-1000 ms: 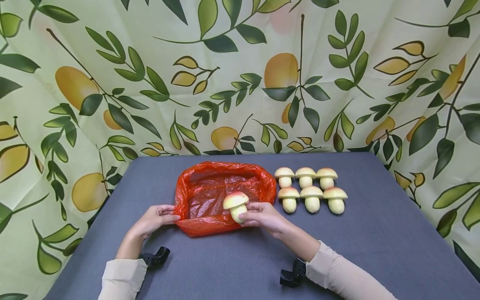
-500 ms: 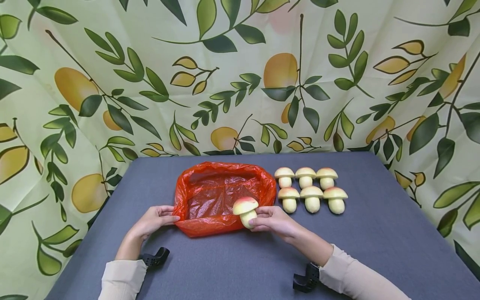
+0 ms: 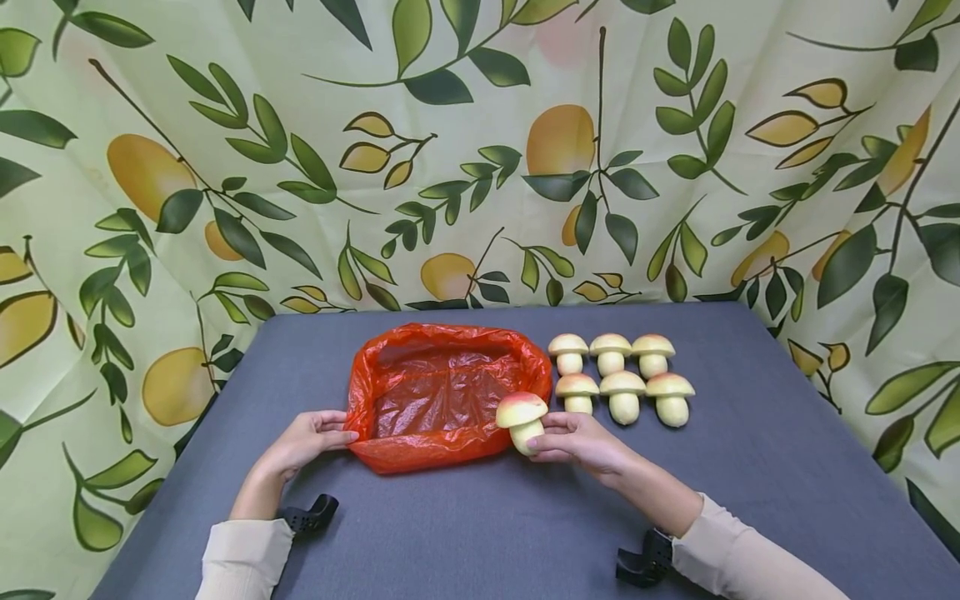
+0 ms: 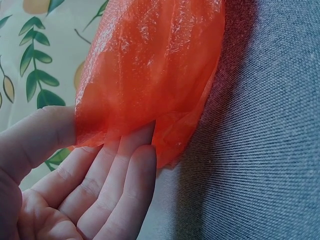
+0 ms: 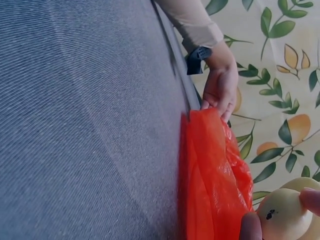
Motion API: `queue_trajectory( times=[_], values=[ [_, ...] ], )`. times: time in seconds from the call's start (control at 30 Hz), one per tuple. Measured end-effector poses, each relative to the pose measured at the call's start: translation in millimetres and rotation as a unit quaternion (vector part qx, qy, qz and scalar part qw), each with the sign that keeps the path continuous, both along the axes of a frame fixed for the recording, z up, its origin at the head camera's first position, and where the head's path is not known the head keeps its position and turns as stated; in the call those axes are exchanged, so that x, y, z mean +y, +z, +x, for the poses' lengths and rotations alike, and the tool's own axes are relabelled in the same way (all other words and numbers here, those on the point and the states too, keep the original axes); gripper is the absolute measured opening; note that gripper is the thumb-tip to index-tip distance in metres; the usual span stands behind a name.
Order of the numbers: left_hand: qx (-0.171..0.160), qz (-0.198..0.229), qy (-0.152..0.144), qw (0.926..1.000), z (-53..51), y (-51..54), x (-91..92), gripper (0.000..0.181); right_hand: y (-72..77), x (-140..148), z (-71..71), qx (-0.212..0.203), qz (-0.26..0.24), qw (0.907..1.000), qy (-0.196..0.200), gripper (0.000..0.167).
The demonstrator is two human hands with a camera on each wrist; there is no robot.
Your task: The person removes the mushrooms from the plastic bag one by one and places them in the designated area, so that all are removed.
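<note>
My left hand (image 3: 306,442) pinches the left edge of an open red plastic bag (image 3: 420,454). In the left wrist view the thumb lies on one side of the bag film (image 4: 155,65) and the fingers on the other. My right hand (image 3: 581,446) grips the stem of a toy mushroom (image 3: 521,410), its cap upward, over the bag's right front corner. The right wrist view shows the mushroom's pale stem end (image 5: 282,215) with a dark mark, between thumb and fingertip. Inside the bag I see only its creased red film.
Several like mushrooms (image 3: 623,397) stand in two rows to the right of the bag on the grey-blue tabletop (image 3: 450,533). A leaf-and-fruit patterned cloth (image 3: 480,192) hangs behind the table. Each wrist carries a black camera mount (image 3: 645,560).
My right hand has moved right with the mushroom, from over the bag's front rim to its right front corner. The left hand and the bag stay in place.
</note>
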State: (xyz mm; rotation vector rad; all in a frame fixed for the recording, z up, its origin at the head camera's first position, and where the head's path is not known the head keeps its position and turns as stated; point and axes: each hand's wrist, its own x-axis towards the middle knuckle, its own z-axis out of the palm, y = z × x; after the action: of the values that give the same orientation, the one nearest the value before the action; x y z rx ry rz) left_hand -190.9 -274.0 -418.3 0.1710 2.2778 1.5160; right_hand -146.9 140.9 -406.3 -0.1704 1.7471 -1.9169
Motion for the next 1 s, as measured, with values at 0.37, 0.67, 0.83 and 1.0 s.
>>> queue_trajectory(
  times=[0.37,0.67,0.83,1.0],
  values=[
    [-0.006,0.030,-0.005,0.9995,0.4,1.7,-1.3,0.057,-2.2,14,5.6,0.000,0.022,0.9997,-0.012,0.076],
    [-0.007,0.030,-0.003,0.9995,1.0,2.7,-0.6,0.055,-6.3,26,9.0,0.001,0.024,0.9997,-0.010,0.068],
    [-0.005,0.037,-0.011,0.9993,0.0,2.0,-1.2,0.056,-8.8,31,11.2,-0.002,0.032,0.9994,-0.013,0.066],
    [-0.006,0.038,-0.015,0.9992,-0.3,1.3,-1.4,0.056,-12.2,38,13.5,-0.009,0.048,0.9987,-0.012,0.065]
  ],
)
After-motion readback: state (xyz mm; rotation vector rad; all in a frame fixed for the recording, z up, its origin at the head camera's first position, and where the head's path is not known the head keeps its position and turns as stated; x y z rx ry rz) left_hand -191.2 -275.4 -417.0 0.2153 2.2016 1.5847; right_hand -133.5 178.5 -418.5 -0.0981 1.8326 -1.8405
